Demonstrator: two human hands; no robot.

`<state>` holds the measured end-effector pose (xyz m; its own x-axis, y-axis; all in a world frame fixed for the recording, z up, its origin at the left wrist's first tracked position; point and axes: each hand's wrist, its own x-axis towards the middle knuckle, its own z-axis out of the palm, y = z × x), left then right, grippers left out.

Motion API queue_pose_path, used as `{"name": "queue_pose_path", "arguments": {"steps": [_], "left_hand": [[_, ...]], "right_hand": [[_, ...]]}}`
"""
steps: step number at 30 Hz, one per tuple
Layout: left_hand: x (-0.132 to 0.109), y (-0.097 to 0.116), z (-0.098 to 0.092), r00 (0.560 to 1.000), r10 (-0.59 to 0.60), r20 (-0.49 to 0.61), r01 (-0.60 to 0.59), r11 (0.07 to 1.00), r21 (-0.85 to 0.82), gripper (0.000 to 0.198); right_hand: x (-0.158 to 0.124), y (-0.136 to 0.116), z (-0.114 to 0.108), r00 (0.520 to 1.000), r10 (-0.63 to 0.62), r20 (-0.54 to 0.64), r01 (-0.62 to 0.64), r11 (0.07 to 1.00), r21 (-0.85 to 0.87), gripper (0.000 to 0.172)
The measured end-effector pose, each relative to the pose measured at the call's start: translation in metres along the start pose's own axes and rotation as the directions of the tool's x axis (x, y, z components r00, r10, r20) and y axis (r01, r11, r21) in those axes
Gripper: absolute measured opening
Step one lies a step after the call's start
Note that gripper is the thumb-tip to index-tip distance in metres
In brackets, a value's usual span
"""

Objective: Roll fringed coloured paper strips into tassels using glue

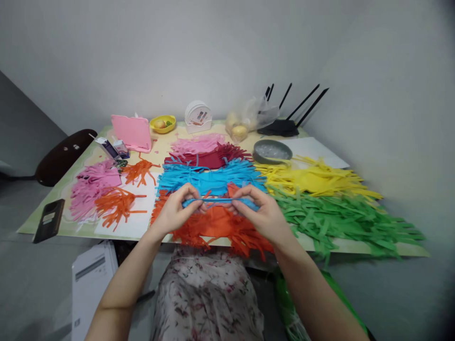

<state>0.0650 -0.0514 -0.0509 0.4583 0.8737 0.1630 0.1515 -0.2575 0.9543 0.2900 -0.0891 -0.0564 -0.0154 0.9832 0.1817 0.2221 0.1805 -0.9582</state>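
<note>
A narrow blue strip (214, 200) stretches between my two hands, just above the orange fringe. My left hand (181, 208) pinches one end between thumb and fingers. At the other end, my right hand (258, 210) pinches it too, with more blue showing behind the thumb. A small orange piece (232, 189) shows by my right fingertips; whether I hold it is unclear. Under and in front of my hands lie orange fringed sheets (216, 225), and just beyond them blue fringed sheets (213, 181). Farther back are dark red fringe (208, 160) and pink fringe (197, 143).
Yellow fringe (316, 177) and green fringe (348, 220) cover the table's right side. Left lie pink strips (95, 184), orange bundles (115, 203) and a phone (49, 220). Behind stand a pink tablet case (132, 132), a yellow bowl (162, 124), a grey bowl (272, 150) and a black router (279, 128).
</note>
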Motion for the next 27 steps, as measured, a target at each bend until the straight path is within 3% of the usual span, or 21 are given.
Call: {"name": "queue_pose_path", "arguments": {"steps": [2, 8, 13, 19, 23, 25, 27], "left_hand": [[-0.001, 0.0, 0.001, 0.999, -0.046, 0.013, 0.047, 0.986, -0.163, 0.014], [0.002, -0.007, 0.005, 0.994, -0.112, -0.006, 0.101, 0.916, -0.388, 0.022], [0.004, -0.013, 0.01, 0.995, -0.092, -0.036, 0.066, 0.892, -0.447, 0.015], [-0.003, -0.015, 0.008, 0.999, 0.031, -0.03, -0.04, 0.931, -0.362, 0.015], [-0.004, 0.003, -0.007, 0.986, 0.109, 0.122, -0.108, 0.994, -0.02, 0.018], [-0.001, 0.014, -0.01, 0.979, 0.165, 0.12, -0.182, 0.973, 0.145, 0.017], [0.002, 0.021, -0.007, 0.975, 0.169, 0.148, -0.195, 0.962, 0.19, 0.016]], "right_hand": [[0.0, 0.0, 0.001, 0.999, 0.05, 0.009, -0.051, 0.992, 0.117, 0.014], [0.002, 0.005, 0.001, 0.998, 0.065, -0.005, -0.061, 0.965, 0.255, 0.014], [0.007, 0.013, 0.001, 0.998, 0.062, -0.014, -0.055, 0.951, 0.304, 0.01], [0.001, 0.008, 0.006, 0.996, 0.078, -0.051, -0.051, 0.914, 0.403, 0.008], [-0.006, -0.005, -0.001, 0.991, -0.124, -0.048, 0.128, 0.987, 0.101, 0.019], [-0.006, -0.011, -0.004, 0.966, -0.257, -0.01, 0.256, 0.966, -0.036, 0.023], [-0.006, -0.014, -0.004, 0.931, -0.362, 0.048, 0.365, 0.924, -0.112, 0.025]]}}
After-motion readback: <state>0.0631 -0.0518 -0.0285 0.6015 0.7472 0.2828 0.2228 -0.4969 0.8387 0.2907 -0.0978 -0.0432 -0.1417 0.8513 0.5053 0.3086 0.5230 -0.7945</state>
